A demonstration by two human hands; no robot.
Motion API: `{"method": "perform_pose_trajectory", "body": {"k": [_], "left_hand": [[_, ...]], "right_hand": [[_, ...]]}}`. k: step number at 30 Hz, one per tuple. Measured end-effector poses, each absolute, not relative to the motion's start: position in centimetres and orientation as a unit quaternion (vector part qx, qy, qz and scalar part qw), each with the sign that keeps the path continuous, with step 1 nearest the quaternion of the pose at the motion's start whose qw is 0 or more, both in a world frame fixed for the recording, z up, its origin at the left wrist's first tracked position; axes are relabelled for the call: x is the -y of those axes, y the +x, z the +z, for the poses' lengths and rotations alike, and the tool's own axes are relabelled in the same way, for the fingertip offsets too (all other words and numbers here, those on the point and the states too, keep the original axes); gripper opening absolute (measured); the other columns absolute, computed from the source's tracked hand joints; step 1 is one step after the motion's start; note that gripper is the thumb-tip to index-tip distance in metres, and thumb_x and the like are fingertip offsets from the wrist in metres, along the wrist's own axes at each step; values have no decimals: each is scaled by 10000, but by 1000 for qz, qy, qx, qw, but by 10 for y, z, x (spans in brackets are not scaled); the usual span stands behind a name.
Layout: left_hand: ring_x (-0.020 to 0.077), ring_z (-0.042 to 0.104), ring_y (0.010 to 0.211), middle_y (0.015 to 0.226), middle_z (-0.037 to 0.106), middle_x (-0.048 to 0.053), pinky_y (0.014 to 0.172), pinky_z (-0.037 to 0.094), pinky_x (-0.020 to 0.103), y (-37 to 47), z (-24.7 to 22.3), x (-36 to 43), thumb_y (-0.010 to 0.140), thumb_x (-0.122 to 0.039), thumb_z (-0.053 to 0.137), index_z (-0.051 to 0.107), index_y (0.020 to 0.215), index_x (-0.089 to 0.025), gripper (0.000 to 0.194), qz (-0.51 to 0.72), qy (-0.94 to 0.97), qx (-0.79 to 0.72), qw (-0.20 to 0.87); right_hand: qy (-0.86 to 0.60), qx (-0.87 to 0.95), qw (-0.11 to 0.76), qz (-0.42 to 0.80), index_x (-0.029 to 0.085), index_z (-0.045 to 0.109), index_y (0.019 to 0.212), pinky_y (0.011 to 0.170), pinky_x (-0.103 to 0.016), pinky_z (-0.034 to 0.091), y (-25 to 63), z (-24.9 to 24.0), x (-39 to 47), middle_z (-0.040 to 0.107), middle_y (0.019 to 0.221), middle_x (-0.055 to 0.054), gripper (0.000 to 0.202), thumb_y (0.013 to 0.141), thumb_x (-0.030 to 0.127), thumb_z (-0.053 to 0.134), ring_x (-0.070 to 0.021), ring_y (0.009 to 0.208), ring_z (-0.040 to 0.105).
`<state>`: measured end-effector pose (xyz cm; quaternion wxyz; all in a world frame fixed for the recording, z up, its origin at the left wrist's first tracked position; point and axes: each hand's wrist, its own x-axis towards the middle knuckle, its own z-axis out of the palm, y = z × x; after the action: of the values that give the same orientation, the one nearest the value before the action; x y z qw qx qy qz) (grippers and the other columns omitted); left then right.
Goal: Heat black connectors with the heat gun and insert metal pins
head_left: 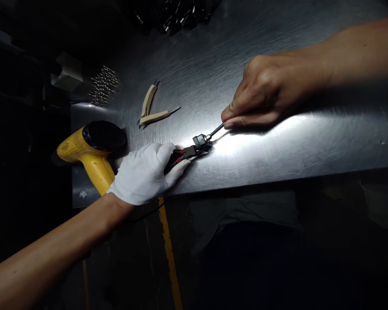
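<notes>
My left hand (147,172), in a white glove, is closed around pliers (181,156) with black and red handles. At the jaws of the pliers sits a small black connector (199,141) with a silvery metal collar on its right side. A thin dark cable (217,129) runs from that collar up and right to my right hand (260,92), which is bare and pinches it between thumb and fingertips. Both hands are low over the metal table. The contact between jaws and connector is too dark to make out exactly.
Cream-handled cutters (153,110) lie spread on the metal table (297,155), beyond my left hand. A yellow heat gun (97,165) is at the left edge. Many small metal pins (104,86) and a pale block (69,73) stand behind it. Dark parts (177,17) lie at the back.
</notes>
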<state>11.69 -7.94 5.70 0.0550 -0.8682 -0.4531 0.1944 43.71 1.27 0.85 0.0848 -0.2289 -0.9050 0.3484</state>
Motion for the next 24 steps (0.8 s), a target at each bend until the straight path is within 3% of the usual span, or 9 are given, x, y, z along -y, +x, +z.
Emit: {"method": "perform_pose_trajectory", "body": {"k": [3, 8, 11, 14, 18, 24], "left_hand": [[258, 611, 728, 847, 647, 100, 599, 397, 345, 116, 57, 80, 970, -622, 372, 633, 1122, -176, 539, 190, -869, 453, 56], [250, 614, 701, 839, 655, 104, 561, 387, 335, 115, 56, 78, 974, -614, 377, 638, 1131, -155, 551, 187, -881, 430, 62], [253, 623, 707, 828, 655, 104, 555, 379, 327, 118, 56, 74, 981, -616, 376, 641, 1147, -154, 558, 173, -900, 396, 67], [265, 632, 705, 829, 659, 106, 543, 363, 330, 121, 55, 72, 977, -628, 385, 643, 1146, -168, 554, 159, -901, 397, 74], [279, 645, 718, 842, 673, 109, 543, 366, 339, 123, 55, 71, 974, -627, 397, 645, 1160, -182, 542, 167, -897, 406, 62], [273, 649, 758, 886, 679, 106, 579, 366, 337, 129, 53, 73, 975, -637, 380, 651, 1102, -175, 551, 161, -874, 455, 61]], "right_hand": [[-148, 930, 77, 329, 223, 724, 1174, 765, -297, 484, 438, 10, -19, 753, 974, 21, 466, 998, 566, 461, -77, 819, 653], [-113, 944, 63, 303, 131, 716, 1070, 680, -285, 388, 431, 9, -23, 652, 774, 97, 621, 974, 628, 356, -11, 676, 546], [2, 968, 83, 239, 147, 718, 937, 612, -276, 317, 418, 11, -17, 525, 658, 113, 560, 1041, 528, 321, -14, 561, 394], [11, 975, 75, 210, 167, 691, 852, 591, -293, 258, 408, 15, -7, 439, 624, 100, 516, 1076, 434, 310, -48, 543, 271], [-62, 966, 37, 250, 171, 697, 946, 611, -317, 247, 413, 16, -1, 502, 687, 84, 511, 1068, 474, 303, -59, 584, 274], [-108, 963, 123, 215, 160, 705, 956, 546, -306, 254, 421, 13, 6, 546, 640, 59, 347, 1061, 339, 428, -61, 537, 353]]}}
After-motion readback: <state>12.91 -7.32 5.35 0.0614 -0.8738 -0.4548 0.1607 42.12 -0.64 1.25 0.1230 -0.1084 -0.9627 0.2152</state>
